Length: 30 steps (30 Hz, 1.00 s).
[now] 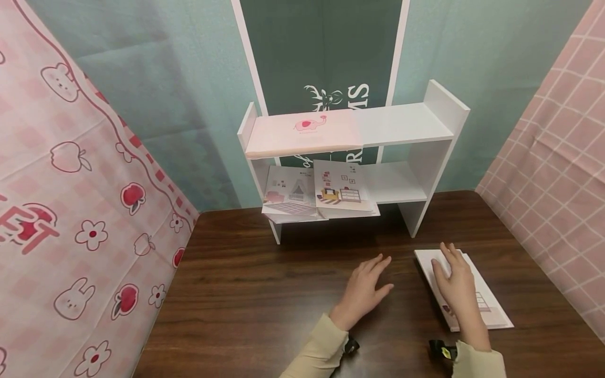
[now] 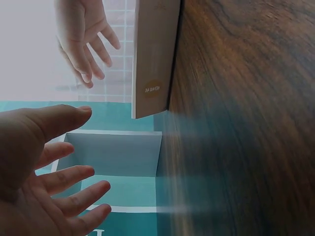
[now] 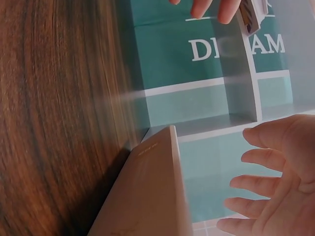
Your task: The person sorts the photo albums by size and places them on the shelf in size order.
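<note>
A thick white book (image 1: 491, 310) with a furniture drawing on its cover lies flat on the wooden table at the right. My right hand (image 1: 458, 286) is over it, fingers extended, hiding part of the cover. In the right wrist view, a gap separates that hand (image 3: 280, 182) from the book (image 3: 147, 191). To the left of the book, my left hand (image 1: 361, 291) hovers above the table with fingers spread, holding nothing. The left wrist view shows the book's side (image 2: 155, 64), bearing a round orange mark, beyond my left hand (image 2: 54, 172).
A white two-tier shelf (image 1: 432, 168) stands at the back. White illustrated books (image 1: 290, 191) lie side by side on its lower tier, sticking out in front. On the top tier lies a pink elephant-printed item (image 1: 302, 134). Patterned cloths (image 1: 543, 173) hang around the table (image 1: 236, 294).
</note>
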Tool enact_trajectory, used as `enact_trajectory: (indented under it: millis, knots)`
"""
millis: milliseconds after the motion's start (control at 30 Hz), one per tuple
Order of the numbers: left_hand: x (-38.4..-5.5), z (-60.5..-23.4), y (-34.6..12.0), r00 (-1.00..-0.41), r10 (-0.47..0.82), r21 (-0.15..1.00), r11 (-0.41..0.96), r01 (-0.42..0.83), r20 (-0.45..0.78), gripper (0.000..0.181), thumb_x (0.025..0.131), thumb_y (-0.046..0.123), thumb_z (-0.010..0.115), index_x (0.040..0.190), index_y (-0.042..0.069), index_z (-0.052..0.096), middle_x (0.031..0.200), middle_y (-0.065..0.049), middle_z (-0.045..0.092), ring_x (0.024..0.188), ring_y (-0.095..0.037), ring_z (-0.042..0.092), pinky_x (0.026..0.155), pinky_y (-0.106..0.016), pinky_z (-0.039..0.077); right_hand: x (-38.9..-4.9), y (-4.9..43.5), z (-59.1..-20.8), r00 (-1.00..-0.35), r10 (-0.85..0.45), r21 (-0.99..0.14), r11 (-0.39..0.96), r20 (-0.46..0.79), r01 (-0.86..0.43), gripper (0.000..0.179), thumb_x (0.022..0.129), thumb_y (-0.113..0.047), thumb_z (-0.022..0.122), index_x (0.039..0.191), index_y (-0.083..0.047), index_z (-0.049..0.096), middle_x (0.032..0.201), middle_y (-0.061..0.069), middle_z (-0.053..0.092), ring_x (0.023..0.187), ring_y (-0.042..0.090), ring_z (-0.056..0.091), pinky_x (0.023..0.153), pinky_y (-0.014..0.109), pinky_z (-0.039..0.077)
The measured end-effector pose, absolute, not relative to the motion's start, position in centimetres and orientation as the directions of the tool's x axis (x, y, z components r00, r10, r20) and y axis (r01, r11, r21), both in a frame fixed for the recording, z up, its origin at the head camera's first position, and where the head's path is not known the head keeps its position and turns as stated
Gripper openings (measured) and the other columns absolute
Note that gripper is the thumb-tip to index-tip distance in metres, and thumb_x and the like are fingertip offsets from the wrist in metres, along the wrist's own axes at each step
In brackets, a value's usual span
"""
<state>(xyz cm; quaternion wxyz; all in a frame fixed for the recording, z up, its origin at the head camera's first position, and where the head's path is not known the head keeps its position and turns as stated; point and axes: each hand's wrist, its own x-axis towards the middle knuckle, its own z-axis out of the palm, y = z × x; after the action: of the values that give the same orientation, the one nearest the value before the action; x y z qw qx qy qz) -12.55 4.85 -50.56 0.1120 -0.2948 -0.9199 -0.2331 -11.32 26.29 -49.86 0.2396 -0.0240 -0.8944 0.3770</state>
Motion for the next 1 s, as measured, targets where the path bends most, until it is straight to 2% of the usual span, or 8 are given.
enact_trajectory:
  millis: [533,1000]
  knots:
    - [-12.3,-51.4,5.5,-0.803,0.513,0.377,0.709,0.596,0.304,0.06,0.086,0.036,0.065,0.139,0.019,0.042,0.138,-0.005,0.048,0.118,-0.02,0.052,0.095,-0.034,0.045,-10.8,27.2,-50.5,-0.908,0.218,-0.667,0.741,0.358,-0.085,0.044,0.089,-0.008,0.056,0.128,0.011,0.046,0.131,0.042,0.035,0.116,0.062,0.033,0.094,0.069,0.025]
    - [-12.0,-52.0,6.1,-0.817,0.526,0.379,0.725,0.575,0.235,0.061,0.087,0.039,0.062,0.141,0.023,0.04,0.14,-0.002,0.046,0.12,-0.018,0.05,0.094,-0.032,0.045,-10.4,28.7,-51.4,-0.929,0.187,-0.635,0.769,0.321,-0.065,0.048,0.09,-0.008,0.055,0.13,0.015,0.04,0.125,0.048,0.034,0.112,0.064,0.033,0.092,0.069,0.026]
